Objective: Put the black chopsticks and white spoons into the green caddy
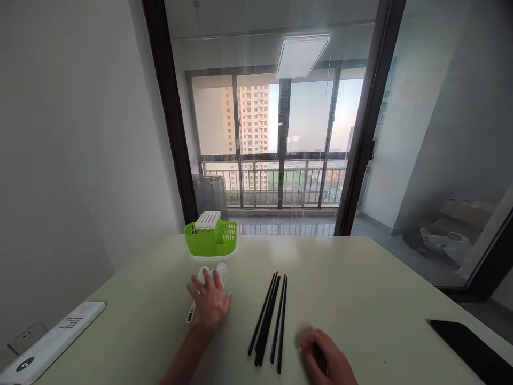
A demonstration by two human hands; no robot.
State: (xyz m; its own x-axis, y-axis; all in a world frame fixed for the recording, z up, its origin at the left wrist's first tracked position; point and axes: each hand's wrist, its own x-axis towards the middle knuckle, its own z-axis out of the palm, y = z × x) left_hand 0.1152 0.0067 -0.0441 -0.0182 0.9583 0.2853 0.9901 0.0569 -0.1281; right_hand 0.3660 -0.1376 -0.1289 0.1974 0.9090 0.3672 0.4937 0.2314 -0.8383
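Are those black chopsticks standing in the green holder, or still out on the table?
Out. The chopsticks lie flat on the table, in a loose bunch between both hands, well apart from the green holder.

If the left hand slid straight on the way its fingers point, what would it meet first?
The left hand already lies on the white spoons; beyond them, probably the green cutlery holder, though depth is unclear.

White spoons (216,274) flat beside black chopsticks (269,320)
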